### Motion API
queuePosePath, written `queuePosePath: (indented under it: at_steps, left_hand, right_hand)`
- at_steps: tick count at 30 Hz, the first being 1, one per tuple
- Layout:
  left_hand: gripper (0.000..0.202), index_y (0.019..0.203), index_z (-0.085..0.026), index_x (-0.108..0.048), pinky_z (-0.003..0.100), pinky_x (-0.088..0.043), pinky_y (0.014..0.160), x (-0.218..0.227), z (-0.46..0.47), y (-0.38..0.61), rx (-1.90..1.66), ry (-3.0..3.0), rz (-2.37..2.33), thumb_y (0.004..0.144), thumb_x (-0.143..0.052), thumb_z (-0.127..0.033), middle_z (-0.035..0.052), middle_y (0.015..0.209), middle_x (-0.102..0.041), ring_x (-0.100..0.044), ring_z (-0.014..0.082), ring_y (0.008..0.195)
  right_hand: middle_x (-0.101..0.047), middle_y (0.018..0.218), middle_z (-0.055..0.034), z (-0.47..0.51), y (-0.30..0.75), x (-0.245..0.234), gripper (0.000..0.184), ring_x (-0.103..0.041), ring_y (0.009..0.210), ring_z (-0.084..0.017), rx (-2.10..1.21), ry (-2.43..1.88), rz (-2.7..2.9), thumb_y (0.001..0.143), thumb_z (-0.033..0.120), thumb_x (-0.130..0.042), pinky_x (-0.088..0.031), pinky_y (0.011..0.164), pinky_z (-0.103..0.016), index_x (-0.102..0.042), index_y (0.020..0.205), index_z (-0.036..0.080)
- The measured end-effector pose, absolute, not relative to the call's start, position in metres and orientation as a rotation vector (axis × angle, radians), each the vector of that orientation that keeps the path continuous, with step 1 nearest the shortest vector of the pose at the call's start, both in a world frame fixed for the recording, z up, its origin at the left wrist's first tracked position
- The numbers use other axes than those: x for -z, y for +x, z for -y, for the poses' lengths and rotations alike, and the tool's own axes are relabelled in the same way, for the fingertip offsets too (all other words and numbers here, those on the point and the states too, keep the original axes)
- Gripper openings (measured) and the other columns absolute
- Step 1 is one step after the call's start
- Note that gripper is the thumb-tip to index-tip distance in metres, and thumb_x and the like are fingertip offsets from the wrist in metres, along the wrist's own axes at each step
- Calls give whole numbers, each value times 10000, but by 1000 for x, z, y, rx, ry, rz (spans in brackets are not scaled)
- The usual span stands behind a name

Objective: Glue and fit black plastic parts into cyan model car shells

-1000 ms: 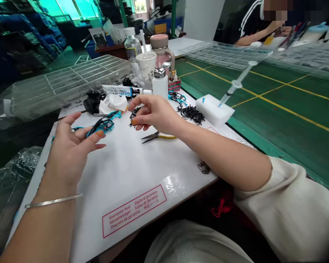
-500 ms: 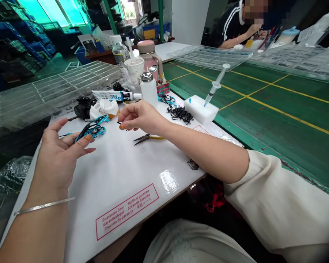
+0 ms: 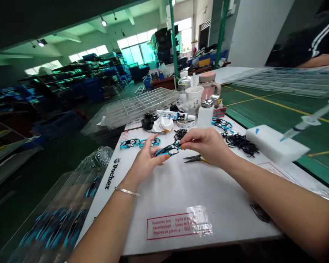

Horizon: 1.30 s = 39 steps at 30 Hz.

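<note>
A person's left hand point(image 3: 144, 157) grasped a small blue-and-black openwork piece point(image 3: 168, 150) between thumb and fingers, over the far half of a white board point(image 3: 186, 193). The piece's long axis slanted from near left to far right; which end was its front could not be told. The right hand point(image 3: 207, 144) had thumb and fingertips pinched together at its right end; whether they gripped anything small was unclear. Two similar pieces point(image 3: 129, 143) lay beyond the left hand; pliers point(image 3: 192, 159) lay beside the right, tips pointing left. Farther right stood a white block point(image 3: 274, 144) with a tilted syringe point(image 3: 304, 124). Beyond were a green tabletop point(image 3: 249, 111), shelves point(image 3: 104, 73) and bright windows point(image 3: 135, 54)
</note>
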<state>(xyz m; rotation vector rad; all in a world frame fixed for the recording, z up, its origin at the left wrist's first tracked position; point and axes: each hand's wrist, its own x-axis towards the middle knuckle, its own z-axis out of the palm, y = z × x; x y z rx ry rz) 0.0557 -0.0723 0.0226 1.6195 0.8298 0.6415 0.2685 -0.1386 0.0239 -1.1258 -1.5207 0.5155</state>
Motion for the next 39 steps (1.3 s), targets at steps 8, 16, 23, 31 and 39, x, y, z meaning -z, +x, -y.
queuePosePath:
  at_steps: [8, 16, 23, 31, 39]
  left_hand:
    - [917, 1495, -232, -219, 352, -542, 755, -21, 77, 56, -579, 1601, -815, 765, -763, -352, 89, 1041, -700, -621, 198, 907]
    - [947, 1502, -218, -222, 397, -559, 795, -22, 79, 58, -636, 1574, -847, 749, -783, -344, 88, 985, -708, -642, 199, 862]
    - [954, 1495, -248, -245, 391, -535, 825, -21, 79, 58, -689, 1548, -860, 731, -805, -360, 38, 869, -683, -647, 185, 808]
    - [966, 1495, -257, -271, 365, -516, 815, -18, 84, 60, -773, 1633, -848, 708, -820, -368, 42, 883, -687, -649, 207, 844]
    - [985, 1501, -230, -227, 390, -556, 796, -25, 81, 58, -747, 1544, -863, 720, -815, -350, 49, 853, -702, -665, 193, 779]
  right_hand:
    - [-630, 806, -9, 142, 261, -17, 127, -566, 759, -135, 39, -1171, 1935, 816, 76, -734, -409, 639, -251, -766, 866, 188]
    - [-587, 792, -18, 145, 258, -13, 140, -502, 753, -160, 184, -1311, 2010, 834, 93, -716, -364, 617, -282, -765, 848, 224]
    - [-589, 822, -37, 146, 257, -15, 171, -515, 769, -171, 173, -1340, 2022, 863, 87, -655, -382, 637, -295, -754, 894, 223]
    - [-590, 789, -42, 149, 254, -21, 158, -480, 742, -186, 288, -1423, 2122, 841, 97, -675, -367, 641, -316, -770, 846, 223]
    - [-590, 827, -68, 149, 254, -23, 188, -485, 769, -193, 387, -1280, 2158, 896, 90, -587, -398, 673, -324, -750, 901, 183]
